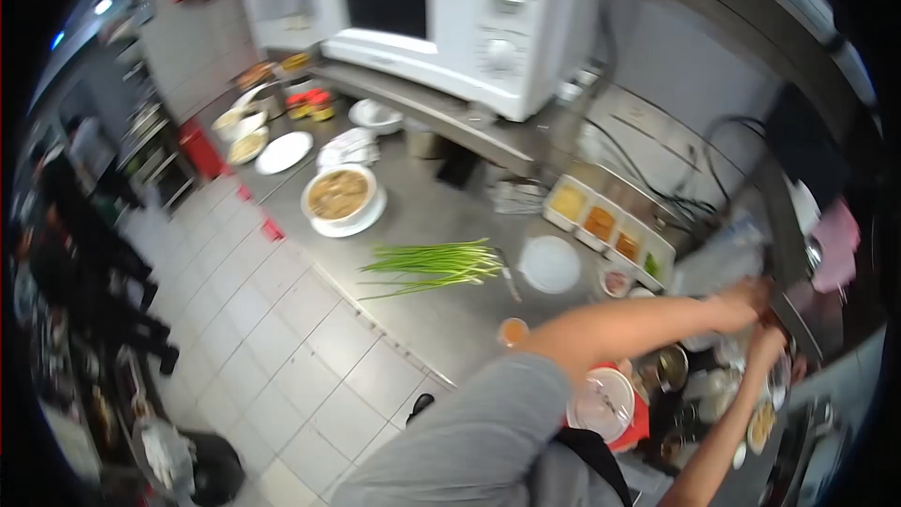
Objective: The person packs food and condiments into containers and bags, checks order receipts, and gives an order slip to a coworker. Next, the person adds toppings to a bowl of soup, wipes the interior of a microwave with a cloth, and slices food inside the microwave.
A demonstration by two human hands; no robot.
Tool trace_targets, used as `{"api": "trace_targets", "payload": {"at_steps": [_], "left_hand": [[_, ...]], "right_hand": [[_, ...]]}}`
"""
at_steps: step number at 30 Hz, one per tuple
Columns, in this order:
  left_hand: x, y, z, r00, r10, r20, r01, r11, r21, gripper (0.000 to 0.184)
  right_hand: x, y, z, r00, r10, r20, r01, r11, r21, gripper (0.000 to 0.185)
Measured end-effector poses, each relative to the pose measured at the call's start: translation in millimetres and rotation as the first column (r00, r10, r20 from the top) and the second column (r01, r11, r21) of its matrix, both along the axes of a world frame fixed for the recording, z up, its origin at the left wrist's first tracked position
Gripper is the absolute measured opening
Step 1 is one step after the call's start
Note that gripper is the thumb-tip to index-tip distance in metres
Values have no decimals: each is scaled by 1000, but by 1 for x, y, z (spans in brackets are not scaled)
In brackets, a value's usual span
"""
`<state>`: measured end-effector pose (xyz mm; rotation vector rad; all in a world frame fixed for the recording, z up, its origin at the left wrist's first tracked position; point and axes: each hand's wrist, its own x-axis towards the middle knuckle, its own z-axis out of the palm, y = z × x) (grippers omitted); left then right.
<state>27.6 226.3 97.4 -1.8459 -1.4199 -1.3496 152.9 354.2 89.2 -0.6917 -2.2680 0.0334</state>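
At the right, my left hand (741, 303) has its fingers curled close beside a broad grey knife blade (797, 321). What those fingers hold, if anything, is hidden. Just below, my right hand (768, 345) looks closed at the knife; its grip is small and partly blurred. Some distance to the left, a bunch of long green stalks (436, 265) lies on the steel counter (413, 324). Near them are a round white lid (550, 264) and a small cup of orange sauce (513, 331).
Beyond the stalks stands a bowl of food (339, 193) on a plate. White trays of chopped ingredients (601, 222) line the wall side. A microwave (460, 14) sits on the shelf above. A lidded tub (603, 404) is near my body. People in dark clothes (84, 244) stand across the tiled floor.
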Motion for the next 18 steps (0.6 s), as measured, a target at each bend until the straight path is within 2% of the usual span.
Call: {"api": "trace_targets", "payload": {"at_steps": [1,2,5,6,9,10,13,15,17,18], "left_hand": [[-7,38,-12,997,10,-73,-13,999,-36,19],[-7,33,0,992,-15,126,40,979,-200,18],[-8,59,10,916,192,354,-54,930,-363,22],[-8,57,15,914,212,347,-65,918,-390,22],[-6,42,21,923,242,298,-82,883,-462,22],[-5,37,22,937,235,258,-89,875,-476,23],[-14,35,18,979,129,157,-39,876,-481,23],[-19,42,14,983,133,128,-53,866,-497,23],[-19,52,13,963,237,129,-135,838,-528,23],[-21,57,11,970,205,131,-117,865,-488,22]], "right_hand": [[1,4,6,1000,17,24,-18,999,37,24],[3,17,0,994,87,-70,-94,991,-93,24],[12,37,-37,898,197,-393,-363,837,-410,35],[9,34,-45,843,198,-501,-460,748,-479,41],[-11,-23,-56,809,342,-478,-476,858,-191,62],[-14,-31,-59,841,287,-459,-443,853,-277,77],[-21,-18,-77,845,235,-480,-413,857,-309,84],[-27,-13,-90,845,188,-500,-382,867,-319,88],[-32,-17,-96,855,149,-496,-342,882,-323,92],[-33,-25,-96,865,133,-484,-317,892,-322,93]]}}
